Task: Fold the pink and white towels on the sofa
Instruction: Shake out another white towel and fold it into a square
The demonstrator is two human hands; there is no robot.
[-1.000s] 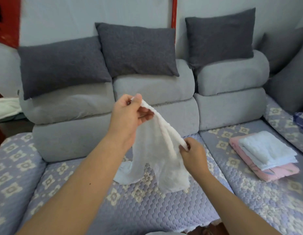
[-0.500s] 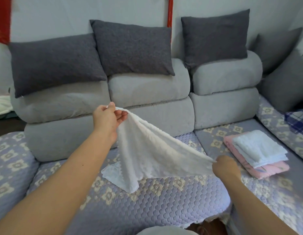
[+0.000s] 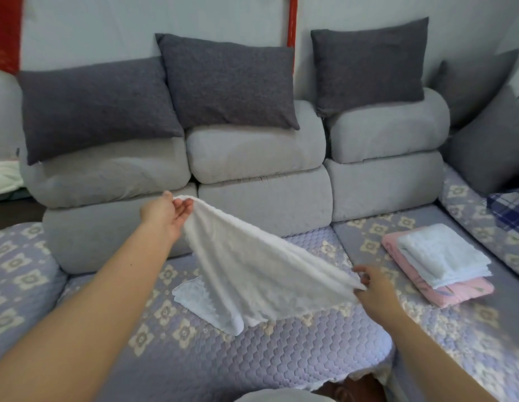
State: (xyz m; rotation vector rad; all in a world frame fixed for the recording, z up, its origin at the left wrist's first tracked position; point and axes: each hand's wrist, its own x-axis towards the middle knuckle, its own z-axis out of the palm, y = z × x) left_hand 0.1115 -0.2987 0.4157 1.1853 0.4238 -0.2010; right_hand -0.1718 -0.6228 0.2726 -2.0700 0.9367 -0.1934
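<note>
A white towel [image 3: 252,268] is stretched in the air over the sofa seat [image 3: 252,369]. My left hand [image 3: 165,213] pinches its far upper corner, raised near the backrest. My right hand [image 3: 374,288] grips the near right corner, lower and closer to me. The towel's lower end droops and rests on the quilted seat cover. To the right, a folded white towel [image 3: 444,253] lies on top of a folded pink towel [image 3: 461,291] on the neighbouring seat.
Three dark grey pillows [image 3: 232,82] lean along the grey backrest [image 3: 258,172]. More dark pillows [image 3: 490,146] and a blue plaid cloth [image 3: 510,207] sit at the right. The seat's front edge [image 3: 354,378] is close to me.
My hands moved apart, spreading the bunched towel out. The left hand went down and left, the right hand swung right and toward me, and the towel's lower end now rests on the seat.
</note>
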